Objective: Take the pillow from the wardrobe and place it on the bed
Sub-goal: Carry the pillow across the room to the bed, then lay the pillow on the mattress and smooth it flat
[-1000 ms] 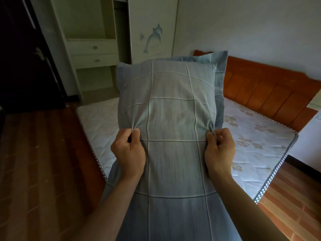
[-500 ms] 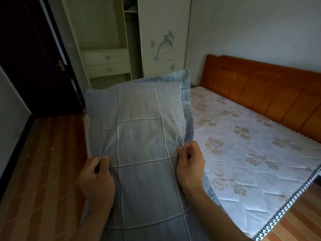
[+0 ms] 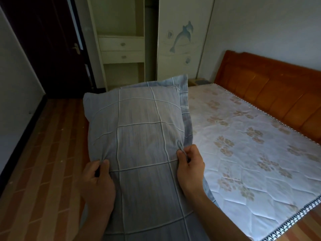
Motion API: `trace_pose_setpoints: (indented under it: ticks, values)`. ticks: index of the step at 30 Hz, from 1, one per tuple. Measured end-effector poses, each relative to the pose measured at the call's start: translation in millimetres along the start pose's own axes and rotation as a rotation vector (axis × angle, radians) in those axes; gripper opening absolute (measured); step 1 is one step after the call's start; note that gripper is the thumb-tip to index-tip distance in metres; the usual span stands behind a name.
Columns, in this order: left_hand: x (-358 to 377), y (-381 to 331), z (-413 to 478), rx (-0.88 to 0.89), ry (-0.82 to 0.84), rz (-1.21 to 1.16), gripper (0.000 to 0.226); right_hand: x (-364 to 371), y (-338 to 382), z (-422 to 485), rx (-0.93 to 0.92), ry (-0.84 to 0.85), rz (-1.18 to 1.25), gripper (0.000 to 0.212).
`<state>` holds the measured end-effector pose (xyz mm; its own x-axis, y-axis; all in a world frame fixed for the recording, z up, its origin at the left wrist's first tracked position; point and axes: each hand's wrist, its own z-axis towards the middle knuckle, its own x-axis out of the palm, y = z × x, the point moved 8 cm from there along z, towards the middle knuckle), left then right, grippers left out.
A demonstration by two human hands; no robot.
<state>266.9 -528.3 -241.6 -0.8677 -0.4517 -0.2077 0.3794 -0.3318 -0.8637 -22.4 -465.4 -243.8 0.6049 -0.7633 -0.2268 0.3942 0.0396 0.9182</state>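
Note:
I hold a blue-grey checked pillow upright in front of me, over the near left corner of the bed. My left hand pinches the fabric at its left side, and my right hand pinches a fold at its right side. The bed has a white quilted mattress with a pale flower print and lies to the right of the pillow. The pale wardrobe with a dolphin picture on its door stands behind, its left section open.
An orange wooden headboard runs along the bed's far right side. A small bedside stand sits between wardrobe and headboard. Two drawers are in the open wardrobe section. A dark door is at far left. Brown tiled floor is left of the bed.
The view has swung right, showing more of the mattress and headboard. The pillow sits lower and further left in view, with both hands keeping their grip.

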Motion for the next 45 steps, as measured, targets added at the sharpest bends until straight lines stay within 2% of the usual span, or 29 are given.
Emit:
trace_pose_setpoints:
  ticks: [6,12,27,32,38,42,45]
  values:
    - [-12,53,-7,-0.064,0.043,-0.053,0.038,28,-23,-31,0.021,0.033,-0.029,0.019]
    - [-16,97,-28,-0.084,0.07,0.025,0.035,49,-75,-60,0.101,0.08,-0.065,0.021]
    - [3,260,-97,-0.253,0.002,0.141,0.037,132,-227,-99,0.193,0.233,-0.177,0.015]
    - [9,305,-128,-0.266,0.069,0.22,0.039,145,-279,-125,0.291,0.29,-0.248,0.015]
    - [28,333,-131,-0.266,0.146,0.229,0.037,149,-307,-126,0.306,0.25,-0.287,0.017]
    - [39,343,-134,-0.308,0.244,0.288,0.033,154,-313,-123,0.325,0.326,-0.354,0.007]
    - [27,345,-125,-0.365,0.234,0.305,0.031,166,-304,-122,0.262,0.465,-0.39,0.044]
